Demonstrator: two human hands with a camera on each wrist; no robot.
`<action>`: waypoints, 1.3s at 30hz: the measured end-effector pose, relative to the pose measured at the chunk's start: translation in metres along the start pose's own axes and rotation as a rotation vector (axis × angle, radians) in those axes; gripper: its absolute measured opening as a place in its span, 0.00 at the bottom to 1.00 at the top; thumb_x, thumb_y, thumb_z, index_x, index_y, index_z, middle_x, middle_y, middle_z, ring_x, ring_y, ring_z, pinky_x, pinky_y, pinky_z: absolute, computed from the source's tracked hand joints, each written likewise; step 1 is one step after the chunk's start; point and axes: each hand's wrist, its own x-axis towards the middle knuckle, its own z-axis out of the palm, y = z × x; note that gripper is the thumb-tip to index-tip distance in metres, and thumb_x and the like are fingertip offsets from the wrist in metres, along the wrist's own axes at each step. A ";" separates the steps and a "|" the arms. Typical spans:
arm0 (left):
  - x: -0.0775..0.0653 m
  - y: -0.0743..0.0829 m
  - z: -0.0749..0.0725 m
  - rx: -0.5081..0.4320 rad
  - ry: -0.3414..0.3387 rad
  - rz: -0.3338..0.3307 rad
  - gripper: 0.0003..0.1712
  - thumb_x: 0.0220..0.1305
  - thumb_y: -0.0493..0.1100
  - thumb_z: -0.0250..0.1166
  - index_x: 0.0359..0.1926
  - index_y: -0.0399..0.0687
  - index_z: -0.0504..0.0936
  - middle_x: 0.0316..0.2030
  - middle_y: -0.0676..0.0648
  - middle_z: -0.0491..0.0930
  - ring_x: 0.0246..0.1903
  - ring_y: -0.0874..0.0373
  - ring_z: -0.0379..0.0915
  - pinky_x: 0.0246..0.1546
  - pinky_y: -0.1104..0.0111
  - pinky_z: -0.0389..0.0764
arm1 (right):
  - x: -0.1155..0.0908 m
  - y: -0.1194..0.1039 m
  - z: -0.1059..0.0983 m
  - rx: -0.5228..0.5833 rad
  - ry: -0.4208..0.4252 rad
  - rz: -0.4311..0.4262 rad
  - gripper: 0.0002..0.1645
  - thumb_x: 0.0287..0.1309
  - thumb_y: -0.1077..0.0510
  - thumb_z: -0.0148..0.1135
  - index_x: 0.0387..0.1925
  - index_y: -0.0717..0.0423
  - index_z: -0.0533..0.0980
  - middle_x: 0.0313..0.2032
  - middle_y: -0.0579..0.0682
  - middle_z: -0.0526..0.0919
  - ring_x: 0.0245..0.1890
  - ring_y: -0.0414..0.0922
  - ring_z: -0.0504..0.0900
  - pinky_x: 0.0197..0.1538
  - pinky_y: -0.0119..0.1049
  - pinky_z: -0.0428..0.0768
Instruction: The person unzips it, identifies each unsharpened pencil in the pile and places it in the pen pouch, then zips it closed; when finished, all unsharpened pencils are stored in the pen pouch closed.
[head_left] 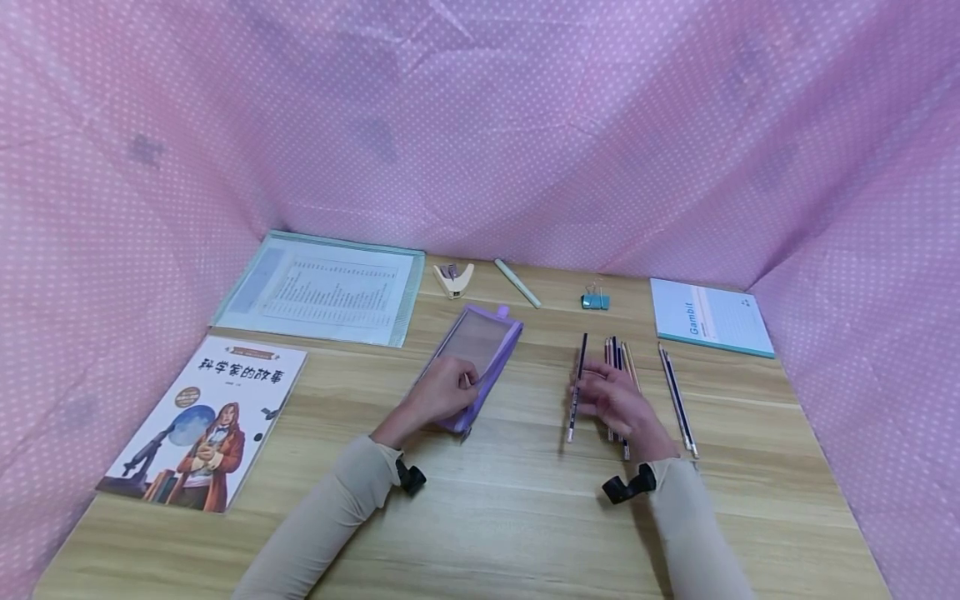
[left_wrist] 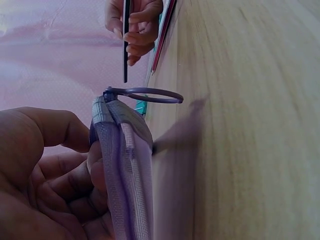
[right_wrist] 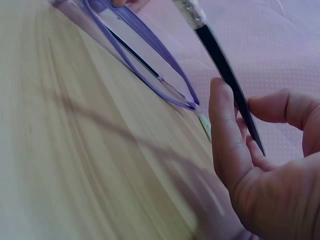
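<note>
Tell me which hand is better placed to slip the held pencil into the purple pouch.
Probably the right hand: it pinches the dark pencil beside the purple pouch, while the left hand is occupied gripping the pouch.

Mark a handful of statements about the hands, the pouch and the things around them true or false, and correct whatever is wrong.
1. The right grip holds a pencil. True.
2. The left grip holds the book. False: it pinches the pouch.
3. The held pencil touches the pouch. False: the two are apart.
4. The clip lies between the pen and the notebook. True.
5. The book lies to the right of the pouch. False: it lies to the left.
6. More pencils lie to the right of the held one. True.
</note>
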 end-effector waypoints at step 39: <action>-0.002 0.003 -0.002 -0.045 0.020 0.004 0.03 0.53 0.34 0.64 0.28 0.39 0.84 0.16 0.51 0.77 0.15 0.66 0.67 0.14 0.77 0.67 | 0.051 0.022 0.100 -0.063 0.114 0.057 0.32 0.61 0.74 0.55 0.66 0.72 0.60 0.42 0.53 0.81 0.37 0.42 0.86 0.39 0.32 0.87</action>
